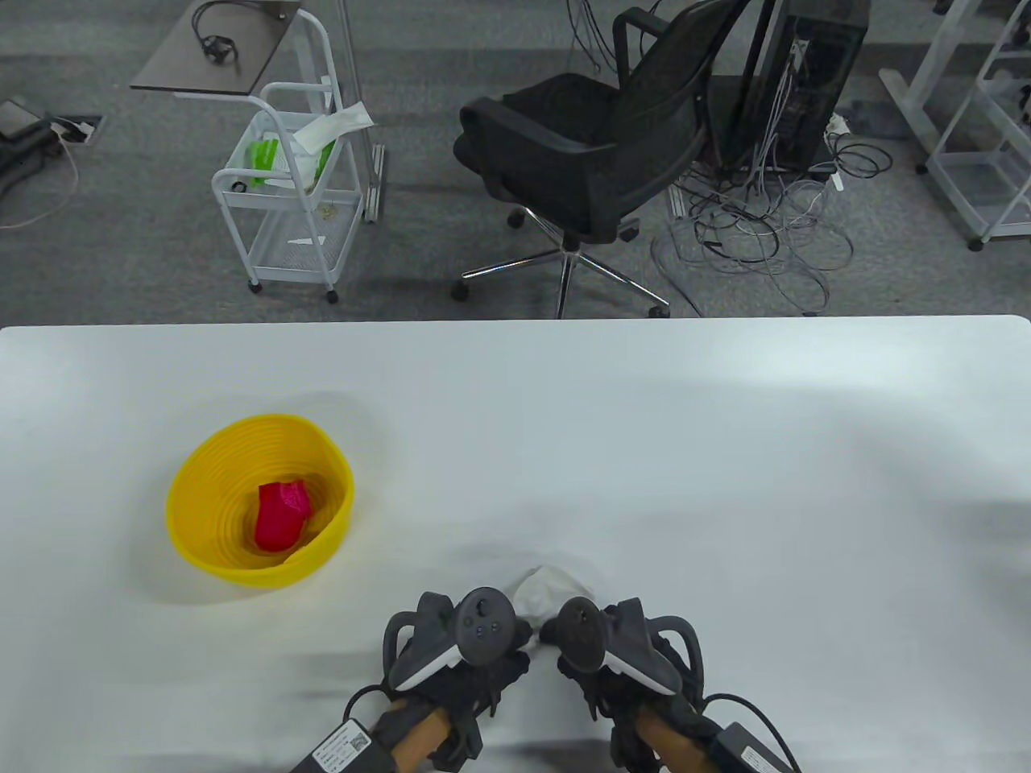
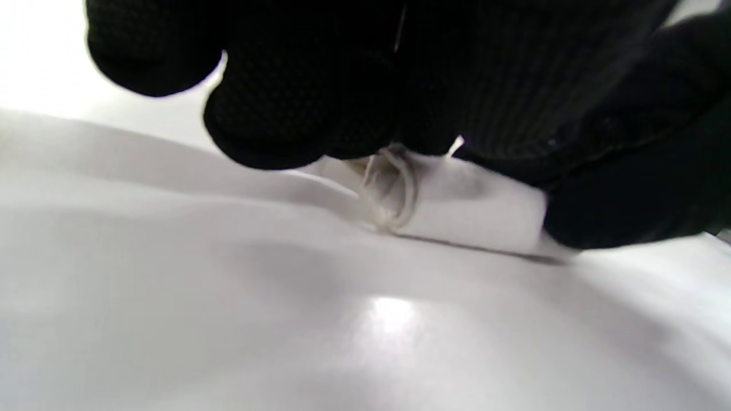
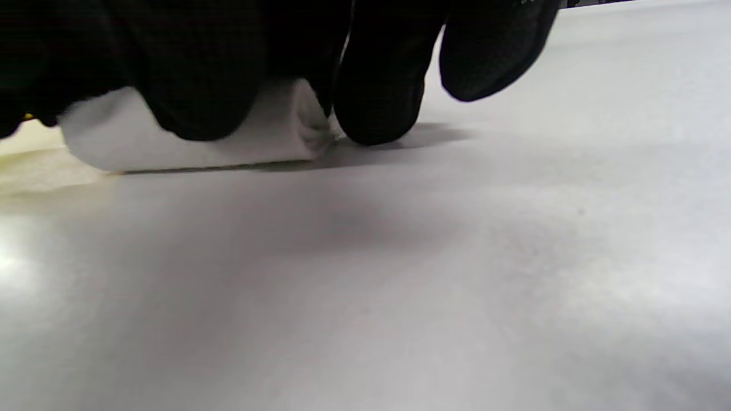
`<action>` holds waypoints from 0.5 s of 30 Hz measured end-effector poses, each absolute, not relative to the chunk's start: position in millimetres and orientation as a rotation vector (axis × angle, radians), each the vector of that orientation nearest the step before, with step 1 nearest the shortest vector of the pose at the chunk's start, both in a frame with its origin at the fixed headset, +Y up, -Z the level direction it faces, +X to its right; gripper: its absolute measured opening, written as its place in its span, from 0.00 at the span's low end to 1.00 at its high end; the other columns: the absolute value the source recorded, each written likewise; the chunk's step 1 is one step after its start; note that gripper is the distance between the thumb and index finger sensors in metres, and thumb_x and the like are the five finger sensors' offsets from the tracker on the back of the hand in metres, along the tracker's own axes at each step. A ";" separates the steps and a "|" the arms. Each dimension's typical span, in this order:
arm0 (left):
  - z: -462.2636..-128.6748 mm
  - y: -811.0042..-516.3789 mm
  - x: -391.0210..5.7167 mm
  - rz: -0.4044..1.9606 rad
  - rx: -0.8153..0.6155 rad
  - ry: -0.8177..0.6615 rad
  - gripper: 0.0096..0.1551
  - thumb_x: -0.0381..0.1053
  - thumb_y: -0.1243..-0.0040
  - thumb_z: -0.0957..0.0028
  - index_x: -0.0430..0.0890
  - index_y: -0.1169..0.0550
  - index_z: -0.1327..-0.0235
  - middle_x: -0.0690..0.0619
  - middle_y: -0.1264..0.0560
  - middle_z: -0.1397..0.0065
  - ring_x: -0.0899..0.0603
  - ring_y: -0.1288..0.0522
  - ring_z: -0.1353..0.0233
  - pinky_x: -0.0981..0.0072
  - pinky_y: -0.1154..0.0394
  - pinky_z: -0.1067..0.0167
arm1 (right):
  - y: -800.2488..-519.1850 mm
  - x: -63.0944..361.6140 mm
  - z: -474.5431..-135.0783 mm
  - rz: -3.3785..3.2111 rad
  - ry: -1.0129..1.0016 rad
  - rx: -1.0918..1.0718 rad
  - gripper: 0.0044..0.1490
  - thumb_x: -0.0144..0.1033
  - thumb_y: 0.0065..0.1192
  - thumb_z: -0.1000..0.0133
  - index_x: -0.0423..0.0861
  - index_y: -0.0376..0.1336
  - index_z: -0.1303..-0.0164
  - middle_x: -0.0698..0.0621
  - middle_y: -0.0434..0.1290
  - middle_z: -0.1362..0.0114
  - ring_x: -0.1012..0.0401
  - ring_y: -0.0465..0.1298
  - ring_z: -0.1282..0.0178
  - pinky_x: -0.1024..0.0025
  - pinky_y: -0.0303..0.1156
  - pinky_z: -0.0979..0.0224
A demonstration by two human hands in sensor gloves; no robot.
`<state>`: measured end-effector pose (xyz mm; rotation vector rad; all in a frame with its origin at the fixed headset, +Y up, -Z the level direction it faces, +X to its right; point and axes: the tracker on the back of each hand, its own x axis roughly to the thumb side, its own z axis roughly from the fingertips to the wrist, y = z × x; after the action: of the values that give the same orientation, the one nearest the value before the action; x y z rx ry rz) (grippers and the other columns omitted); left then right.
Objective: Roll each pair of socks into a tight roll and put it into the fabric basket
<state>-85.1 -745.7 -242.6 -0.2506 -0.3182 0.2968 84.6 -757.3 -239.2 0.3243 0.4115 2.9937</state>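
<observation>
Table view – both hands [image 1: 532,636] curled on soft white sock roll [image 1: 556,586], ribbed yellow basket [image 1: 187,491] left

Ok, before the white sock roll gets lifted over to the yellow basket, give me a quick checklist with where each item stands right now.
1. Both hands on the white sock roll: ok. The left hand and right hand sit on it at the near table edge.
2. Fingers curled over the roll: ok. Left fingers and right fingers press on it.
3. Roll tight and finished: cannot tell; the hands hide most of it.
4. Roll resting on the table: ok.
5. Room in the yellow basket: ok. Only the red sock roll lies inside.
6. Path to the basket free: ok.
</observation>
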 end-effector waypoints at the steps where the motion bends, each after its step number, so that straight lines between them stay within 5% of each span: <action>1: -242.8 -747.1 -84.3 0.291 -0.259 -0.320 0.30 0.59 0.28 0.64 0.52 0.14 0.47 0.51 0.17 0.45 0.45 0.16 0.55 0.50 0.23 0.51 | -757.3 84.9 -239.7 2.984 0.415 0.316 0.29 0.48 0.69 0.53 0.66 0.67 0.39 0.65 0.74 0.29 0.61 0.77 0.31 0.50 0.70 0.28; 8: -241.8 -759.1 -78.3 0.219 -0.241 -0.323 0.29 0.56 0.28 0.63 0.51 0.16 0.46 0.51 0.17 0.47 0.47 0.16 0.56 0.50 0.23 0.51 | -755.7 90.0 -243.8 2.923 0.425 0.286 0.27 0.48 0.67 0.52 0.66 0.69 0.41 0.65 0.76 0.31 0.61 0.78 0.32 0.51 0.70 0.28; 15: -239.8 -758.8 -75.8 0.225 -0.233 -0.334 0.23 0.53 0.36 0.58 0.51 0.13 0.52 0.48 0.16 0.52 0.46 0.16 0.59 0.50 0.23 0.53 | -728.8 92.8 -237.2 2.889 0.210 0.391 0.24 0.46 0.73 0.55 0.63 0.74 0.48 0.62 0.81 0.39 0.63 0.81 0.38 0.51 0.72 0.29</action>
<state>-75.8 -758.8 -239.8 -0.2328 -0.3342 0.2250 92.8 -728.8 -237.2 0.3907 0.2096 2.8890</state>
